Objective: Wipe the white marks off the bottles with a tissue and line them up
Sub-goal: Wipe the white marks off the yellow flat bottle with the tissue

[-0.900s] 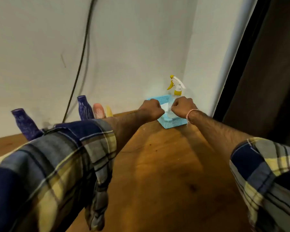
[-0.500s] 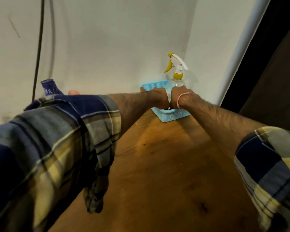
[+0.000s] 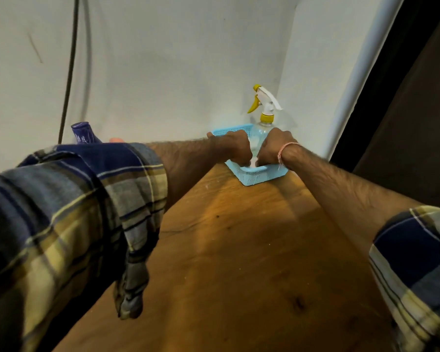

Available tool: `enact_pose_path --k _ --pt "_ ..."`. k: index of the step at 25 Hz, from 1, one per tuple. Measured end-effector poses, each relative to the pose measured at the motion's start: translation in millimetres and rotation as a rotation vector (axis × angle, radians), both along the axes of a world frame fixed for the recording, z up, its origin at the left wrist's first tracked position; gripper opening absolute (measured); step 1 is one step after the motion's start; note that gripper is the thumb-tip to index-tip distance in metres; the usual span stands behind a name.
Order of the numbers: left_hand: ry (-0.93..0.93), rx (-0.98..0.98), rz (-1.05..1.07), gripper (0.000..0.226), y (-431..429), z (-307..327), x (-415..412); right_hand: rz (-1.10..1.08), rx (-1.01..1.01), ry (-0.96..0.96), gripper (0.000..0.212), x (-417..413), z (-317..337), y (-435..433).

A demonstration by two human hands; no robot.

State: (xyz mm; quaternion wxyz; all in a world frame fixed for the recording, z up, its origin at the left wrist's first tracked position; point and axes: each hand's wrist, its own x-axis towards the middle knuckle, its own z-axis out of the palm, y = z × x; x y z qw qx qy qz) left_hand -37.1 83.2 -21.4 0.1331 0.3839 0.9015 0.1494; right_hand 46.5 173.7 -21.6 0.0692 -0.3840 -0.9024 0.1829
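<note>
The job has hardly begun. Both hands are down in the blue basket at the far corner of the table: the left hand and the right hand are curled shut around a bit of white tissue (how tight, I cannot tell). No bottle looks wiped or lined up yet. One blue bottle peeks over the left sleeve, which hides the rest. A spray bottle stands just behind the basket.

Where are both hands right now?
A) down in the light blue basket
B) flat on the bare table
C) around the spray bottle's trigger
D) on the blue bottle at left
A: the left hand and the right hand both reach down into the basket, with something white between them.
</note>
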Motion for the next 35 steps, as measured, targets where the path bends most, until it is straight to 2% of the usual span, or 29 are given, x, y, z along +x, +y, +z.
enact_pose_path --k 2,5,6,10,12,15,17,19,20,23,26,28,31,33,35 --pt "-0.110 0.159 -0.010 0.031 -13.7 10.6 0.6 -0.014 -0.128 0.165 0.047 12.0 12.5 -5.8" --pt "-0.240 0.450 0.005 0.014 -45.2 28.5 10.3 -0.012 -0.414 0.433 0.014 36.2 33.3 -18.6" --pt "-0.316 0.549 0.029 0.013 -57.6 35.6 14.8 -0.005 -0.528 0.509 0.010 44.6 40.8 -26.4" --pt "-0.640 0.830 0.142 0.030 -112.4 58.4 42.5 0.067 -0.964 0.703 0.012 78.2 64.1 -78.4" --pt "-0.773 0.931 0.216 0.031 -142.9 61.4 60.1 0.109 -1.143 0.754 0.012 91.7 65.5 -105.3" --pt "-0.788 1.018 0.263 0.022 -197.5 56.2 82.3 0.220 -1.290 0.724 0.019 106.5 59.3 -152.5" --pt "-0.758 1.018 0.265 0.019 -233.5 46.7 89.4 0.264 -1.322 0.702 0.034 108.3 49.0 -186.0" --pt "-0.751 1.009 0.274 0.033 -269.4 35.2 96.7 0.275 -1.353 0.703 0.041 105.6 34.3 -219.7" --pt "-0.773 1.035 0.288 0.038 -285.5 28.6 98.9 0.273 -1.372 0.700 0.039 103.6 26.3 -234.2" --pt "-0.760 1.081 0.367 0.019 -342.5 5.5 109.7 0.249 -1.465 0.666 0.034 91.6 -1.6 -279.8" --pt "-0.670 1.050 0.493 0.026 -390.8 -20.6 107.2 0.194 -1.546 0.658 0.032 71.6 -29.6 -317.3" --pt "-0.502 0.945 0.593 0.026 -416.7 -37.1 94.6 0.160 -1.535 0.681 0.035 54.8 -44.1 -334.3" --pt "-0.274 0.757 0.764 0.028 -446.2 -58.7 63.8 0.160 -1.409 0.722 0.028 33.3 -62.6 -346.1" --pt "-0.148 0.605 0.856 0.041 -455.9 -70.8 39.7 0.174 -1.330 0.746 0.023 27.4 -74.7 -348.0" --pt "-0.043 0.380 0.890 0.063 -454.9 -78.9 16.8 0.193 -1.285 0.774 0.019 26.2 -83.1 -346.5"
